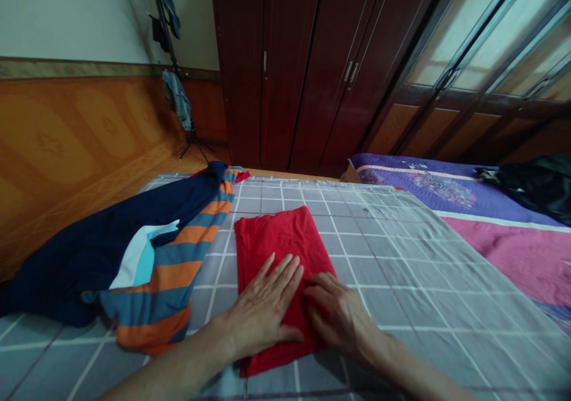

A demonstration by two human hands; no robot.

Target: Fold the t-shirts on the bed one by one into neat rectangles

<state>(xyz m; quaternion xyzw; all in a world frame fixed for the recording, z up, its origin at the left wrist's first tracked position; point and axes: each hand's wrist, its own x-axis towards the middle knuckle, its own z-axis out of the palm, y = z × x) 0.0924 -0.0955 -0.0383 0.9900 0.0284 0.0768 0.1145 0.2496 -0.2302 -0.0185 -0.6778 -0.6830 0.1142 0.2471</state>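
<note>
A red folded garment, perhaps a shirt, lies as a long rectangle on the grey checked bedsheet. My left hand rests flat on its lower middle, with the fingers stretched out and the thumb apart. At the garment's right edge, my right hand is closed, its fingers curled in on the red cloth. The fingertips of that hand are partly hidden, so how much fabric they pinch does not show.
To the left lie a dark blue garment and an orange and grey-blue striped garment. A second bed with a purple and pink cover stands at right, a black item on it. Dark red wardrobes and a coat stand are behind.
</note>
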